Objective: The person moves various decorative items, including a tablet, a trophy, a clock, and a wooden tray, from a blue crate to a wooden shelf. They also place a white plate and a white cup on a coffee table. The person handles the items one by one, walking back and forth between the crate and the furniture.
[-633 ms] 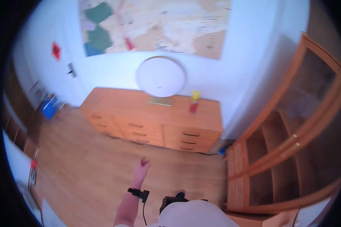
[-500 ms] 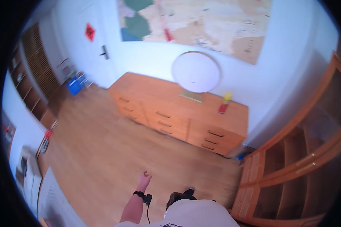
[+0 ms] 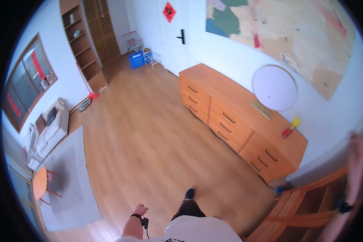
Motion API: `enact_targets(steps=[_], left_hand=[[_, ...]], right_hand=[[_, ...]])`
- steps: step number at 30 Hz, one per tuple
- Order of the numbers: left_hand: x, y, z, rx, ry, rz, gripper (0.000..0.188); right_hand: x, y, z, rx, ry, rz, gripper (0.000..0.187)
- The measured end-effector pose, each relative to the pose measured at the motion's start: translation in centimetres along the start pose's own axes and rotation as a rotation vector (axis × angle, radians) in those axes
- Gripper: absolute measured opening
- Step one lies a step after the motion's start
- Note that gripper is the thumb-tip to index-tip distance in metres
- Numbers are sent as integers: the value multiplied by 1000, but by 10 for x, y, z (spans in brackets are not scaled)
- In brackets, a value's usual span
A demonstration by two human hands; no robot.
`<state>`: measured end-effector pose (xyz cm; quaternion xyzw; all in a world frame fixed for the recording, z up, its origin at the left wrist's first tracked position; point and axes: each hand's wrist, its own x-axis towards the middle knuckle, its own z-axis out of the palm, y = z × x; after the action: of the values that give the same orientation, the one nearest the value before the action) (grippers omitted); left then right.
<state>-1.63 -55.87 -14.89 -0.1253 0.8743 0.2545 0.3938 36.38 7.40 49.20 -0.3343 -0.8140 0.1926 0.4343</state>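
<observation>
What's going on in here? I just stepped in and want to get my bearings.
A person stands on the wooden floor of a room, seen from above. Their left hand hangs low, loosely closed and holding nothing, with a dark strap at the wrist. Their right hand is raised at the picture's right edge, blurred, near a wooden shelf unit; whether it touches it is unclear. A long wooden dresser stands against the wall, bearing a round white disc and a small yellow and red object.
</observation>
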Motion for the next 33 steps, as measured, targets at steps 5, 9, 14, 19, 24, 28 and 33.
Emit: enact_targets(steps=[5, 9, 14, 19, 24, 28, 33], left_hand=[[18, 53, -22, -143, -50, 118, 56], [68, 47, -46, 42, -22, 358, 50], [80, 59, -90, -374, 42, 155, 45], [106, 48, -125, -179, 74, 53, 42], [123, 80, -111, -445, 60, -30, 41], [155, 115, -124, -268, -198, -84, 47], [246, 214, -189, -231, -141, -29, 46]], right_hand=[[-16, -27, 190, -54, -596, -469, 14], [-5, -62, 342, 100, -804, -488, 12], [-43, -31, 495, 91, -1093, -584, 12], [-139, 113, 622, -205, -1542, -177, 29], [-199, 293, 625, -534, -2123, -54, 28], [-142, 255, 651, -519, -1880, 586, 33], [-80, 275, 774, -670, -1860, -338, 35]])
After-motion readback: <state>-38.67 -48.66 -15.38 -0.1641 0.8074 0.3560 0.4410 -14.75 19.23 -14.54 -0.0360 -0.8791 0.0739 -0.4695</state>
